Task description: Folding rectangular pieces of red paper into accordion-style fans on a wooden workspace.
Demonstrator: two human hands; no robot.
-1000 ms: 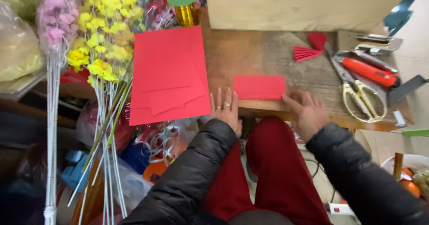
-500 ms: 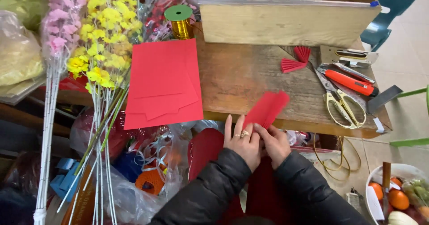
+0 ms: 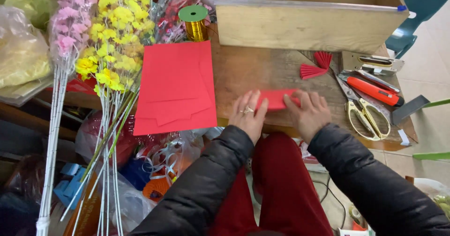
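Observation:
A small folded piece of red paper lies on the wooden table near its front edge. My left hand, with a ring on one finger, presses flat on the paper's left end. My right hand presses down on its right end, fingers spread over it. Both hands hide much of the paper. A stack of larger red paper sheets lies to the left of my left hand, hanging over the table edge.
Two small red pleated paper fans, gold-handled scissors, an orange utility knife and a metal stapler lie at the right. A wooden box stands behind. A gold ribbon spool and artificial flowers stand at the left.
The red paper, lifted and tilted off the table edge half a second ago, now lies flat on the table. Both hands have moved forward and press on it.

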